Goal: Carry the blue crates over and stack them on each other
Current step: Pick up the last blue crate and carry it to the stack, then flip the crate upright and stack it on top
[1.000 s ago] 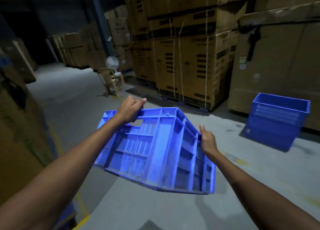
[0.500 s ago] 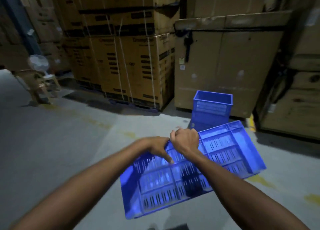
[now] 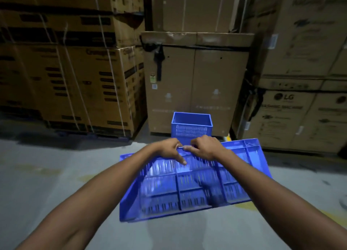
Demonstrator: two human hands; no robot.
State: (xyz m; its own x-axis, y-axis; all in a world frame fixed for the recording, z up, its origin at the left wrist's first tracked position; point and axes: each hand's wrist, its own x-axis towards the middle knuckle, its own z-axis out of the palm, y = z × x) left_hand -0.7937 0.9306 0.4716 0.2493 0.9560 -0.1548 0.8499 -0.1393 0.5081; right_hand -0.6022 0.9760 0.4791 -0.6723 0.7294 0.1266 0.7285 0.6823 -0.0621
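Carrying: left hand [image 3: 169,149] and right hand [image 3: 205,147] are clamping the rim of a tilted blue slotted plastic crate [image 3: 187,189].
Position: it is hanging on the near side of an upright blue plastic crate [image 3: 191,126], not touching it.

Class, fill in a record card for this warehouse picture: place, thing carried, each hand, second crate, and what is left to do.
Place: warehouse aisle, concrete floor, stacked cardboard boxes
Thing carried: blue carried crate, tilted, off the ground
Left hand: grips the crate's far rim
Right hand: grips the same rim, close beside the other hand
Second crate: blue standing crate, upright, open top, ahead in front of the boxes
Left to do: carried crate not yet stacked on the standing crate
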